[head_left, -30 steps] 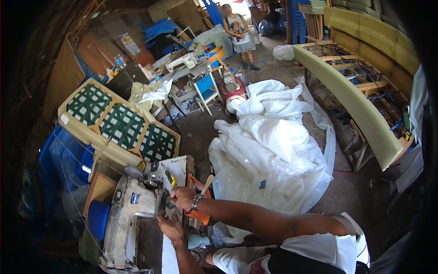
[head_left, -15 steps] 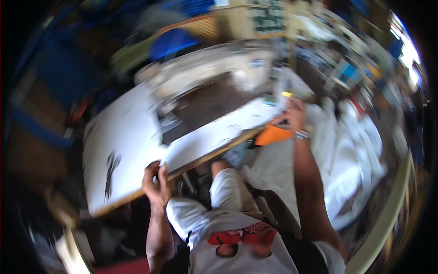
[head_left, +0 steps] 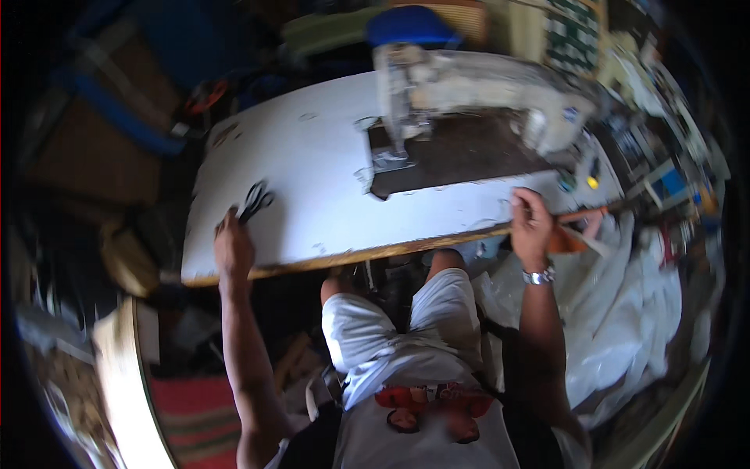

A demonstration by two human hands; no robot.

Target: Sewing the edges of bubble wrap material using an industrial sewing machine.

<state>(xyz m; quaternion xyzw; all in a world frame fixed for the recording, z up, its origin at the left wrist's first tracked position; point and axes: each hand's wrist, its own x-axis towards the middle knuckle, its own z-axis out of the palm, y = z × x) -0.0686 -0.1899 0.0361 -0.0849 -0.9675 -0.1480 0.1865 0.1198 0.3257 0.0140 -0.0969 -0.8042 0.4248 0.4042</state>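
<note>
A pair of dark scissors (head_left: 256, 200) is at the left part of a white sewing table (head_left: 312, 156), handle loops pointing away from me. My left hand (head_left: 233, 248) is closed at the blade end, over the table's front left edge. Its fingertips partly hide the blades. My right hand (head_left: 533, 234), with a metal watch on the wrist, is over the front edge further right. Its fingers are loosely bent and apart, with nothing visible in them. Beside it hangs an orange piece of cloth (head_left: 566, 241). A worn off-white sewing machine (head_left: 476, 82) stands on the table behind.
White plastic sheeting (head_left: 625, 313) is heaped at the right. A small yellow-ended item (head_left: 592, 183) lies at the table's right end. A blue rounded object (head_left: 410, 26) is behind the machine. A pale board (head_left: 121, 375) and red striped fabric (head_left: 195, 422) are at lower left.
The view has swung left, so the table appears further right. My left hand has gone from the front edge to the scissors, which have turned. My right hand has moved left along the edge.
</note>
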